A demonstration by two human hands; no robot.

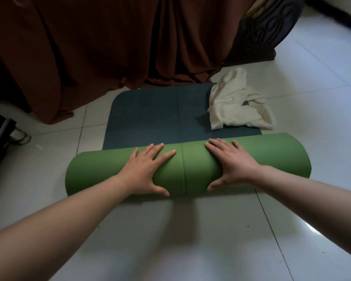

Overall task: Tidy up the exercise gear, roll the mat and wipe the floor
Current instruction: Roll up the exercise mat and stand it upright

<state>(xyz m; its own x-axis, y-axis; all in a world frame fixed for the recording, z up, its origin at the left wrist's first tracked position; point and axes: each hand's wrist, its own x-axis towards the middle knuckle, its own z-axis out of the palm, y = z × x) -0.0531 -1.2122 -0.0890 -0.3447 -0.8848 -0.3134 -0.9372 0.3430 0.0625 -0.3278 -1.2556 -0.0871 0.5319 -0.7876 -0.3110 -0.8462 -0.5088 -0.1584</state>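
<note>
- My left hand (144, 169) lies flat on top of the rolled part of the mat (193, 171), left of the seam line that runs round the roll. The fingers are spread and straight, and the thumb reaches down the near side.
- My right hand (231, 163) presses the same roll just right of that seam. Its fingers are also splayed and straight (nothing pinched or gripped), with the thumb low on the near side.
- The mat is on the white tiled floor (190, 240). Its near portion is wound into a thick green cylinder lying crosswise in front of me, and its far portion is spread flat, showing a dark teal face (160, 116).
- A crumpled white cloth (235, 100) sits on the far right corner of the flat stretch and spills over the mat's right edge onto the tiles, apart from the roll.
- Brown fabric (109, 37) hangs down past the mat's far edge, its folds reaching the floor.
- A dark carved piece of furniture (267, 27) stands beyond the mat's far right corner.
</note>
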